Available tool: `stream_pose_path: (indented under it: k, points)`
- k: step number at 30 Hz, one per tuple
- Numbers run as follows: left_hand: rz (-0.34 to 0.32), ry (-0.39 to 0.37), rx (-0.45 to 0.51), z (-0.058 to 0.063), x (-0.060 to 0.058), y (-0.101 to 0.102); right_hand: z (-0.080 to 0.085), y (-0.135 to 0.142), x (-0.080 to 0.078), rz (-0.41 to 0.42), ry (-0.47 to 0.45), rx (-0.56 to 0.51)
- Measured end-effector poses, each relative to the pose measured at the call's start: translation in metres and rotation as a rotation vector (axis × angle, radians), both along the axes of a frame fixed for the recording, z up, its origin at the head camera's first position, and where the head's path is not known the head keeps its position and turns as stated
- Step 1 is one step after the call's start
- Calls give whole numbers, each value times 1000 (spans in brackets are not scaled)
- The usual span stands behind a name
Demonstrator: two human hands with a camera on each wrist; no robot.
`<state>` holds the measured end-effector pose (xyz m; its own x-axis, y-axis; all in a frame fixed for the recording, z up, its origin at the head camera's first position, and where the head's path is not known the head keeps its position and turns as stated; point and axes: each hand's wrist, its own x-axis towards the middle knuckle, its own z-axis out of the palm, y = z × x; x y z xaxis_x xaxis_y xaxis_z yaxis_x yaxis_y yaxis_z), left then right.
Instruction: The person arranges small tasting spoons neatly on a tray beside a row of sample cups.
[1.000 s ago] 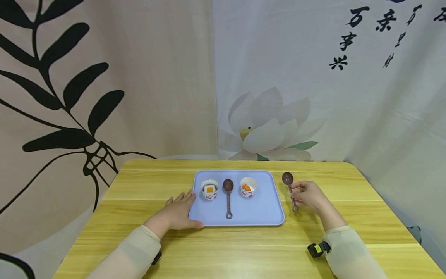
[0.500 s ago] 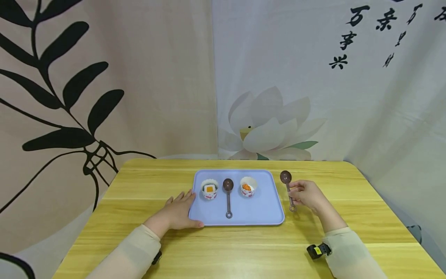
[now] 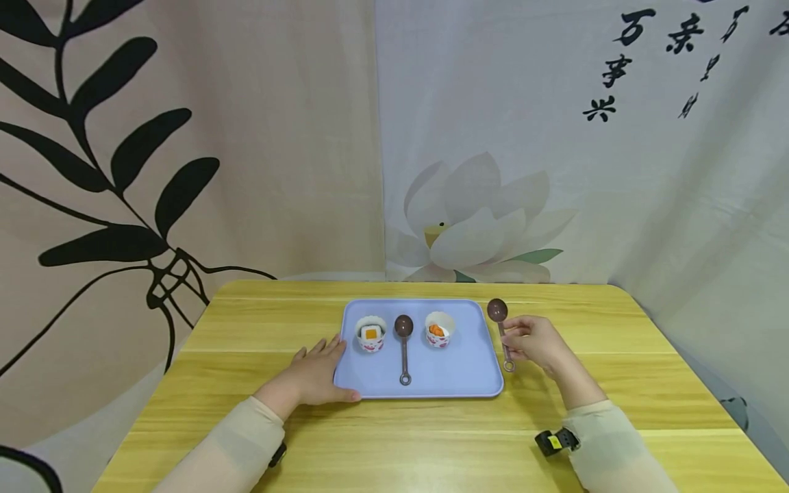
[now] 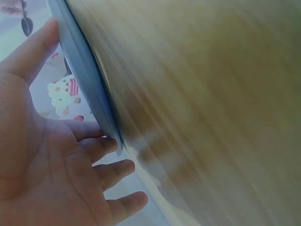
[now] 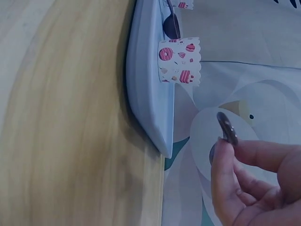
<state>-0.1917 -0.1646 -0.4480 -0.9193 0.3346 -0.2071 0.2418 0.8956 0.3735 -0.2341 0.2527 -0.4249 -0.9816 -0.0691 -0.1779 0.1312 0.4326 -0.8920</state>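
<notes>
My right hand [image 3: 537, 344] pinches the handle of a brown spoon [image 3: 497, 310] between thumb and fingers, just off the right edge of a light blue tray [image 3: 462, 376]. In the right wrist view the handle's ring end [image 5: 227, 128] sticks out past the fingertips. My left hand [image 3: 316, 373] rests with spread fingers against the tray's left edge and front left corner. On the tray lies a second brown spoon [image 3: 404, 346], between a paper cup [image 3: 370, 348] with a white and yellow piece in it and another paper cup [image 3: 438, 339] with orange pieces.
The tray stands on a wooden table [image 3: 431, 445]. A printed curtain [image 3: 296, 137] hangs behind the table's far edge. A small black camera [image 3: 555, 442] is strapped at the right sleeve.
My right hand has moved left with the spoon, bringing it up to the tray's right edge. The left hand and the tray have stayed in place.
</notes>
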Motion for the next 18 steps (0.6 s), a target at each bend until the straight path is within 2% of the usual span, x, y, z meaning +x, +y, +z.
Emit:
stream_pose_path:
  k: [18]
  points:
    - [0,-1,3,-1,-1,0,-4,-18,-9,1,-11,4]
